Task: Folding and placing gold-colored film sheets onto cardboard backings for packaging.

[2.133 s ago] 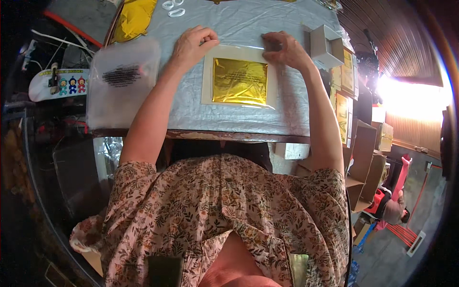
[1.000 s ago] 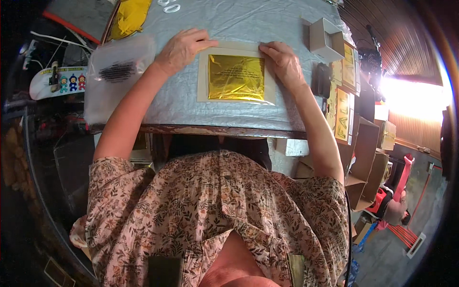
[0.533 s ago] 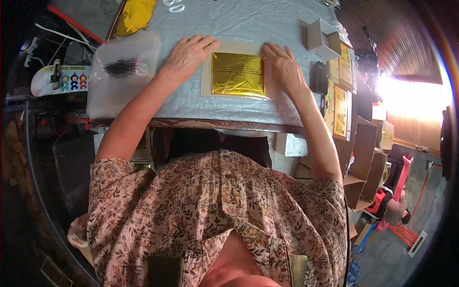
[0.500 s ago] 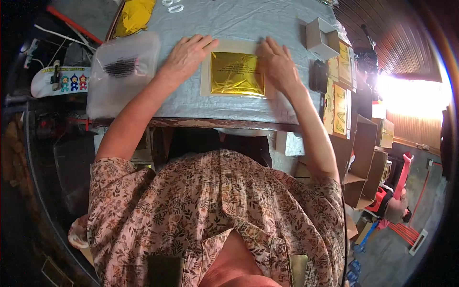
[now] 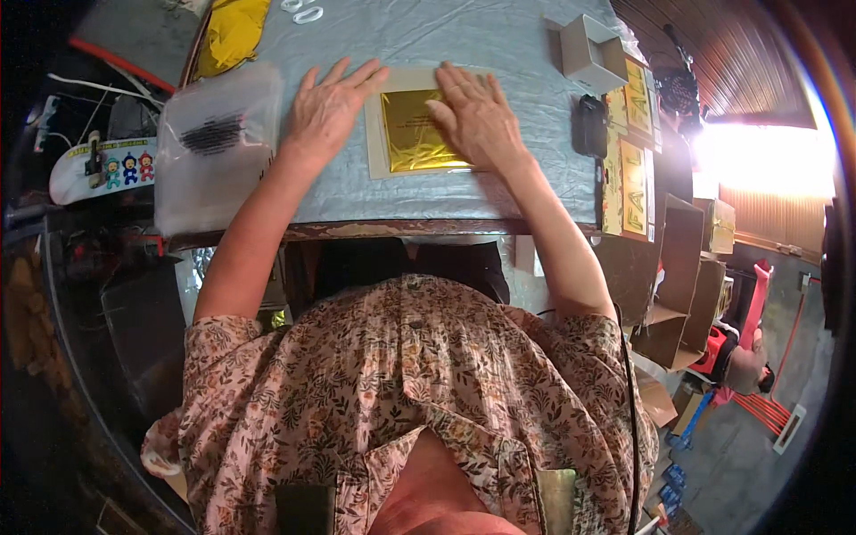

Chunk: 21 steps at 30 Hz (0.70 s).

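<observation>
A shiny gold foil sheet (image 5: 410, 134) lies on a beige card (image 5: 377, 152) on the table's grey cloth (image 5: 446, 45). My left hand (image 5: 328, 109) lies flat, fingers spread, on the card's left edge. Flat on the foil's right half rests my right hand (image 5: 479, 118), covering part of it. Neither hand grips anything.
A clear plastic bag with a dark item (image 5: 214, 143) lies at the table's left. A small grey box (image 5: 591, 45) and a black device (image 5: 589, 127) sit at the right. Gold-printed cards (image 5: 633, 160) and cardboard boxes (image 5: 678, 285) stand beyond the right edge. Yellow foil (image 5: 230, 34) lies far left.
My right hand has slid from the card's right edge leftward onto the gold foil. My left hand has stayed on the left edge. The view has shifted slightly.
</observation>
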Each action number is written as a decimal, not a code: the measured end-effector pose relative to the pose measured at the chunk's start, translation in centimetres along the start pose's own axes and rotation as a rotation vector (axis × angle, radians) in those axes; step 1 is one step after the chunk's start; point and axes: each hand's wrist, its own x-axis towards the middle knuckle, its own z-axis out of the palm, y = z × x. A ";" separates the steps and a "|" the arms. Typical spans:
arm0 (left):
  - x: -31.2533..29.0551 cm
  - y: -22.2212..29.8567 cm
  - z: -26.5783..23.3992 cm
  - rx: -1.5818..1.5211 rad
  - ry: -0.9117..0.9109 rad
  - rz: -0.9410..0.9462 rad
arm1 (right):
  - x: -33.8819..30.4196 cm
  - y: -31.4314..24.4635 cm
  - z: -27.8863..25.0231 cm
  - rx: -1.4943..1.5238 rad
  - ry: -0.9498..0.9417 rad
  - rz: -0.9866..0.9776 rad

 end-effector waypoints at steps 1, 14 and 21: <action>-0.1 -0.3 0.2 -0.011 0.027 0.002 | -0.5 0.8 -0.1 0.027 0.006 0.043; -0.3 -0.8 0.6 -0.080 0.008 -0.062 | -3.3 1.7 -0.2 0.084 0.042 0.222; 0.0 -1.2 -1.0 0.026 -0.064 -0.136 | -3.5 1.3 0.0 0.056 0.056 0.244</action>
